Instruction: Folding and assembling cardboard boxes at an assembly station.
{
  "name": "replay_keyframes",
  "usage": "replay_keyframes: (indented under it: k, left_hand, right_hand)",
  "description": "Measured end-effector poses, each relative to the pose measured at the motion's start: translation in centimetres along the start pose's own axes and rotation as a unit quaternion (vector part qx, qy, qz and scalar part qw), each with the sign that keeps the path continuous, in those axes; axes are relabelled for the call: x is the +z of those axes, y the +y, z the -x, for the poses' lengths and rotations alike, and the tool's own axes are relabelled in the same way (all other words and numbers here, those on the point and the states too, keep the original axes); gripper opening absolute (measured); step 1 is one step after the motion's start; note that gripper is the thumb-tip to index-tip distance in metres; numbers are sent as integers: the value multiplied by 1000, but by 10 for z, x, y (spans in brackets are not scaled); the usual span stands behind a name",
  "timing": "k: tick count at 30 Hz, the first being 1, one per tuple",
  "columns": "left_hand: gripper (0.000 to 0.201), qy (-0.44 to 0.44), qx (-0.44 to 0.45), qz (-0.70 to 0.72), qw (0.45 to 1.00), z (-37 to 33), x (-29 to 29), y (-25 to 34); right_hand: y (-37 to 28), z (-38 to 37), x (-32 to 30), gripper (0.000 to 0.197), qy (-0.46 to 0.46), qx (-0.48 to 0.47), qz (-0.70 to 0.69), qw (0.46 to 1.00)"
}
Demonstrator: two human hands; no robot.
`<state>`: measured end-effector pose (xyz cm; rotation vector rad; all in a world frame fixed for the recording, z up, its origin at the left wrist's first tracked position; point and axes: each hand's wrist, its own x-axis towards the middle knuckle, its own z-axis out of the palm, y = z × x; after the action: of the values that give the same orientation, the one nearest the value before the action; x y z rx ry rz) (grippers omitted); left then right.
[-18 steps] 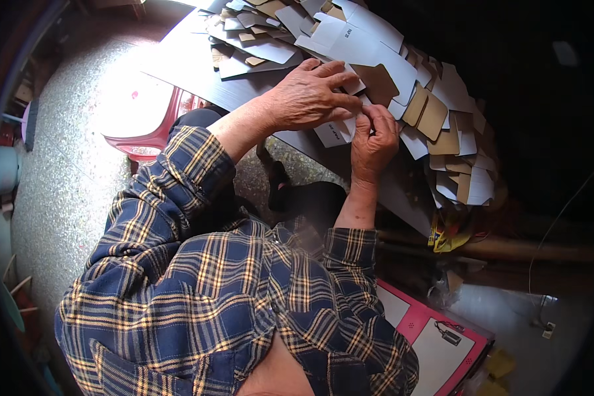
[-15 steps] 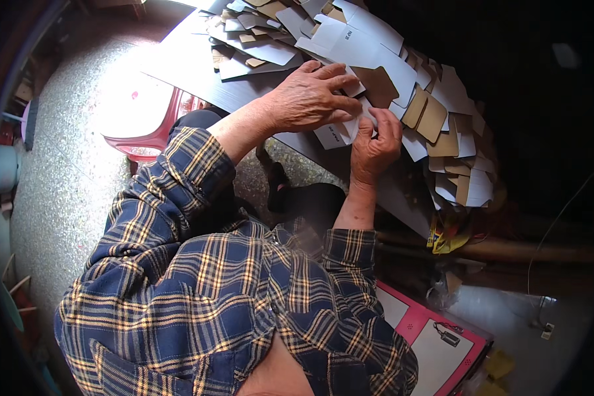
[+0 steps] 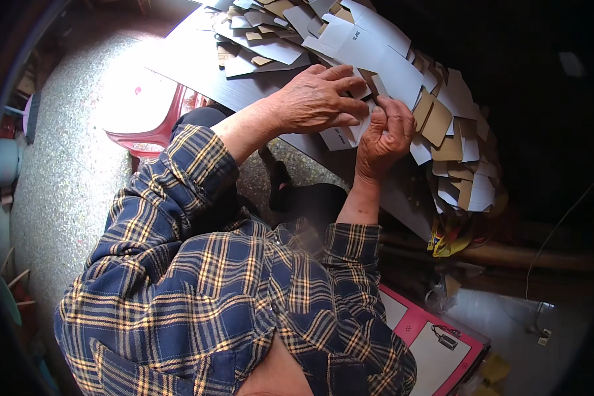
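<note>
A partly folded white cardboard carton (image 3: 337, 139) with dark print lies at the near edge of the table, mostly covered by my hands. My left hand (image 3: 310, 100) rests over it with bent, slightly parted fingers, holding it against the tabletop. From the other side my right hand (image 3: 385, 140) is closed, its thumb and fingers pinching the carton near a raised flap. The exact contact of the fingertips is hidden. Just beyond my hands lies a large unfolded white carton blank (image 3: 369, 43).
More white and brown carton blanks (image 3: 452, 125) are heaped across the far and right side of the grey table (image 3: 204, 72). A pink-and-white stool (image 3: 142, 112) stands at left. A pink-edged board (image 3: 435, 350) lies at lower right, near a yellow wrapper (image 3: 452, 245).
My right hand has moved slightly right and its fingers have closed more. The brown inner flap near the fingertips now shows narrower. My left hand stays nearly in place on the carton.
</note>
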<state>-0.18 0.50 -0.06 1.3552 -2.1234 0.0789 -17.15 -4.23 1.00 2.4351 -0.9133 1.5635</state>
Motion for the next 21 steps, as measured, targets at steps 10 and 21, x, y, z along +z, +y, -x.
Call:
replay_keyframes:
  k: [10, 21]
  left_hand:
    - [47, 11, 12, -1, 1000, 0, 6, -3]
    - [38, 35, 23, 57, 997, 6, 2, -8]
  right_hand:
    - [1, -20, -2, 14, -89, 93, 2, 992]
    - [4, -30, -11, 29, -248, 150, 11, 957]
